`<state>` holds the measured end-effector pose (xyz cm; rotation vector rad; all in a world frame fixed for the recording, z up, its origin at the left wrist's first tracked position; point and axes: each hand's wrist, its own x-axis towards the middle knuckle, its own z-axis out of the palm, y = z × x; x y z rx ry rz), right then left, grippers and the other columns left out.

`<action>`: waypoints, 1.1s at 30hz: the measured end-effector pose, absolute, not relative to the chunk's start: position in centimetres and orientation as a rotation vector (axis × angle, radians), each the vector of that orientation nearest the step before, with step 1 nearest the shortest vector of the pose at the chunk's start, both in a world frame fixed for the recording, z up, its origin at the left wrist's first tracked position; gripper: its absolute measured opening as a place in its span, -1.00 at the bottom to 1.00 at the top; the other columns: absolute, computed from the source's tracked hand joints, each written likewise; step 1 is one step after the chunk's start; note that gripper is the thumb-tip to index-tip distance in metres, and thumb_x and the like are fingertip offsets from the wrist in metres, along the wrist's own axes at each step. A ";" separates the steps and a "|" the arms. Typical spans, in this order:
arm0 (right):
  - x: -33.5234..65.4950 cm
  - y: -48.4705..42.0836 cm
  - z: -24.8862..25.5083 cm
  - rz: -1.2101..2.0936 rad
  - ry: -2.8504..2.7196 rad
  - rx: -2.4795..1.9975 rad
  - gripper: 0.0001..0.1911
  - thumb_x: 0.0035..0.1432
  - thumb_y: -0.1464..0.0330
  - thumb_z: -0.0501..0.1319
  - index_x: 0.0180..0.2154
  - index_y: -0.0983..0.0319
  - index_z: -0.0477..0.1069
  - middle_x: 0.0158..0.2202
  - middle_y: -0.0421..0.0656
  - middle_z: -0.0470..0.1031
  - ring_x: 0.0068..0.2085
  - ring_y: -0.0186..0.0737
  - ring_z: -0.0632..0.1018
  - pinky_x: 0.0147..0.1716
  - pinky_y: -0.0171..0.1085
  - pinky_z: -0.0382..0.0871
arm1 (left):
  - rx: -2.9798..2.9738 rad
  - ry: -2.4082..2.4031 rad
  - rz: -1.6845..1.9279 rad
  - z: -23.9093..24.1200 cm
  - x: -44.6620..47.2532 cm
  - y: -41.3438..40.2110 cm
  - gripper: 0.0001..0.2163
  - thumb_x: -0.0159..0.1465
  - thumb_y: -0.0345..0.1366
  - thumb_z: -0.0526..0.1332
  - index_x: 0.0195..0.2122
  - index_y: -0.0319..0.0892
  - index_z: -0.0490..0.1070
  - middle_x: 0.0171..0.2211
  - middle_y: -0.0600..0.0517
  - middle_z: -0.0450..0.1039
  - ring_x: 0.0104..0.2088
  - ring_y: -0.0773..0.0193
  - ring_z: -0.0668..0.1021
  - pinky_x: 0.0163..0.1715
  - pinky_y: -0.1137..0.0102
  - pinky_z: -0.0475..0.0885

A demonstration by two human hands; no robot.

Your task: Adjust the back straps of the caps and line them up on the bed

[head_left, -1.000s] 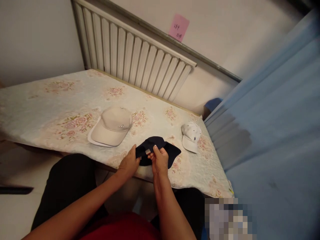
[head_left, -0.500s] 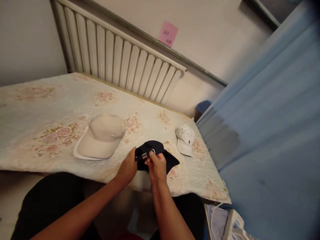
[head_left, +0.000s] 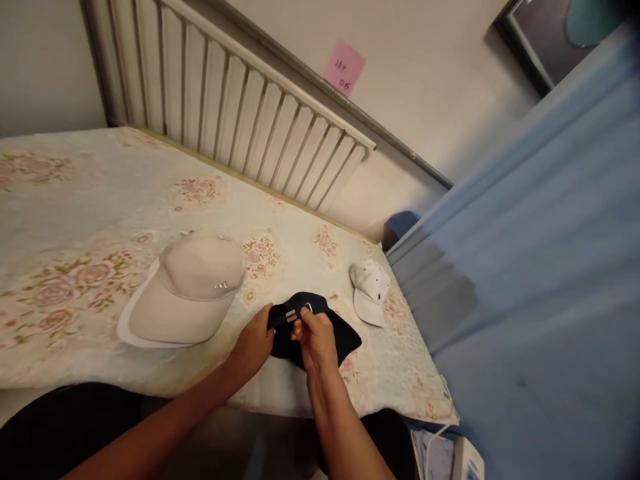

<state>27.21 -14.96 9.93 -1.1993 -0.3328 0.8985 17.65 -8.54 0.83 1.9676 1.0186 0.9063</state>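
Note:
Both my hands are on a dark baseball cap point(head_left: 345, 337), held low over the near edge of the bed. My left hand point(head_left: 254, 340) grips the cap's back strap at its left end, close to a small metal buckle. With thumb and fingers, my right hand point(head_left: 317, 337) pinches the strap beside a pale ring-shaped piece. The brim points to the right. To the left lie beige and white caps, the beige cap point(head_left: 200, 280) on top with the white brim point(head_left: 131, 327) showing under it. A smaller white cap point(head_left: 370, 290) rests on the right.
A flowered cover point(head_left: 165, 200) spreads over the bed. Behind it runs a white radiator point(head_left: 240, 107) below a pink note point(head_left: 345, 67) on the wall. A blue curtain point(head_left: 530, 280) hangs along the right. A white box point(head_left: 469, 460) is at the lower right.
The view has shifted and tilted slightly, so the caps sit a little lower in the picture. Both hands keep their hold on the dark cap's strap.

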 end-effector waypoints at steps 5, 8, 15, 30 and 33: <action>26.1 -13.6 9.5 0.772 -0.344 -1.191 -0.71 -0.08 0.29 0.34 -0.53 0.24 0.23 -0.69 -0.29 0.42 -0.69 -0.45 0.36 -0.68 -0.43 0.28 | 1.912 0.978 0.925 -0.7 17.4 -8.2 -0.54 0.21 -0.43 -0.01 0.18 -0.24 0.13 0.11 -0.19 0.35 0.11 0.09 0.42 0.10 0.14 0.31; 26.0 -13.0 9.4 0.720 -0.353 -1.202 -0.71 -0.06 0.28 0.33 -0.53 0.24 0.23 -0.68 -0.30 0.41 -0.68 -0.45 0.37 -0.67 -0.43 0.28 | 1.868 0.944 0.847 -0.6 17.0 -7.6 -0.58 0.21 -0.43 -0.01 0.12 -0.25 0.19 0.00 -0.17 0.43 0.01 0.10 0.49 0.01 0.18 0.37; 26.7 -12.5 8.9 0.670 -0.366 -1.222 -0.73 -0.03 0.29 0.30 -0.53 0.22 0.21 -0.70 -0.33 0.37 -0.69 -0.46 0.35 -0.68 -0.44 0.27 | 1.812 0.990 0.756 -0.5 16.7 -6.7 -0.61 0.22 -0.46 -0.02 0.10 -0.29 0.20 -0.09 -0.20 0.48 -0.08 0.08 0.54 -0.09 0.22 0.40; 27.2 -10.8 8.8 0.754 -0.370 -1.376 -0.72 -0.05 0.23 0.31 -0.53 0.27 0.31 -0.67 -0.29 0.40 -0.66 -0.45 0.39 -0.69 -0.45 0.31 | 1.720 0.978 0.825 0.2 16.4 -6.8 -0.53 0.15 -0.55 0.04 0.12 -0.27 0.23 -0.03 -0.20 0.48 0.00 0.07 0.51 -0.05 0.22 0.39; 26.9 -10.6 8.7 0.765 -0.367 -1.411 -0.73 -0.04 0.22 0.31 -0.52 0.28 0.34 -0.67 -0.28 0.41 -0.67 -0.45 0.39 -0.70 -0.45 0.31 | 1.713 0.984 0.841 0.3 16.4 -6.9 -0.54 0.15 -0.54 0.05 0.11 -0.27 0.25 -0.05 -0.20 0.49 -0.01 0.07 0.52 -0.07 0.23 0.40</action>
